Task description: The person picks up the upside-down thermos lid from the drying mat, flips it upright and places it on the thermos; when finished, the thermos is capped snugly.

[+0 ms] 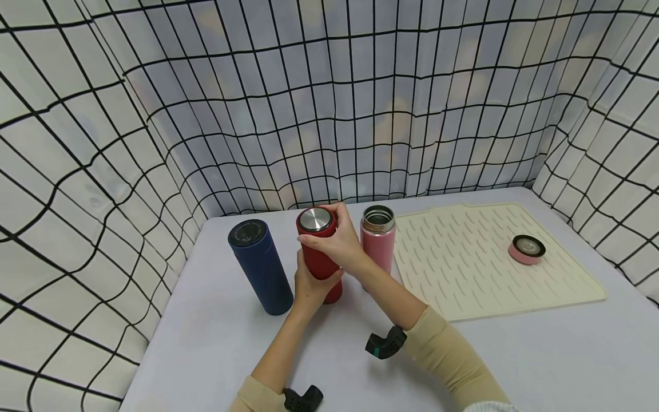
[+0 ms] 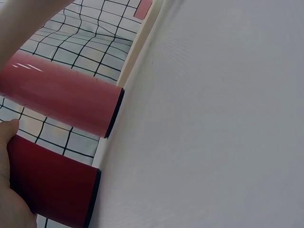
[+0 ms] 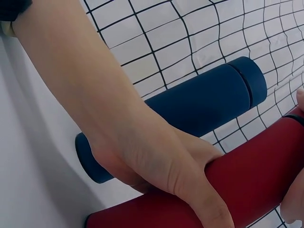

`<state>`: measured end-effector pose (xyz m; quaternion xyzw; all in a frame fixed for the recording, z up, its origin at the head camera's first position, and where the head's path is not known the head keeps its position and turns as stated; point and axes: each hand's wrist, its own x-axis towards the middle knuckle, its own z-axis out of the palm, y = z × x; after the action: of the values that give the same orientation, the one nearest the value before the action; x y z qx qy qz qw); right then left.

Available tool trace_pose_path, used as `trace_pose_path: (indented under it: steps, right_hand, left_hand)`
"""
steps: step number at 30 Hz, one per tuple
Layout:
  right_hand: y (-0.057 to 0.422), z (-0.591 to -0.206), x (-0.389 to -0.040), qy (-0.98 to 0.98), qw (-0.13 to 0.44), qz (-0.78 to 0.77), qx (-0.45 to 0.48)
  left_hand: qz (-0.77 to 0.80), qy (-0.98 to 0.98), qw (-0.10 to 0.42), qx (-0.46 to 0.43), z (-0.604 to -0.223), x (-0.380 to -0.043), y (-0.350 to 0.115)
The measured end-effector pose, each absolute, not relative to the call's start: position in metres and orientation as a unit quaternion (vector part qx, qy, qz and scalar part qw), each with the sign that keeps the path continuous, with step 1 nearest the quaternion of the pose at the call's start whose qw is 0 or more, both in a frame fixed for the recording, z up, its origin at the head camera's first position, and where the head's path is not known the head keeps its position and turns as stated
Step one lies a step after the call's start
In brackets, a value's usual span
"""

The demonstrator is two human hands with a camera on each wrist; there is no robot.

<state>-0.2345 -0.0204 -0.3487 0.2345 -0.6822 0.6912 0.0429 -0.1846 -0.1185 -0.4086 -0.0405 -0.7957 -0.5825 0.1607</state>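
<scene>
A red flask [image 1: 320,254] with a steel-topped lid [image 1: 315,220] stands on the table between a dark blue flask [image 1: 259,266] and an open pink flask [image 1: 378,237]. My left hand [image 1: 310,289] grips the red flask's lower body; the right wrist view shows its fingers [image 3: 190,180] wrapped round the red body [image 3: 247,185]. My right hand [image 1: 337,243] curls round the lid and the flask's top. The left wrist view shows the bases of the red flask [image 2: 52,187] and the pink flask [image 2: 61,97].
A cream ribbed mat [image 1: 484,257] lies to the right, with the pink lid [image 1: 527,249] upside down on it. Grid-patterned cloth walls [image 1: 329,103] close in the back and both sides. The grey table [image 1: 540,360] stretches toward me.
</scene>
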Motion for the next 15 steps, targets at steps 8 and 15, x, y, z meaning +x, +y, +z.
trace_pose_path:
  steps: [8,15]
  right_hand:
    - [-0.020,-0.347,-0.231,-0.677,0.038,0.697,0.235]
    - [-0.011,-0.328,-0.208,-0.694,0.017,0.676,0.250]
  left_hand:
    - [-0.590,-0.788,0.168,-0.049,-0.439,-0.205,-0.126]
    - [-0.575,-0.793,0.194,-0.056,-0.445,-0.203,-0.126]
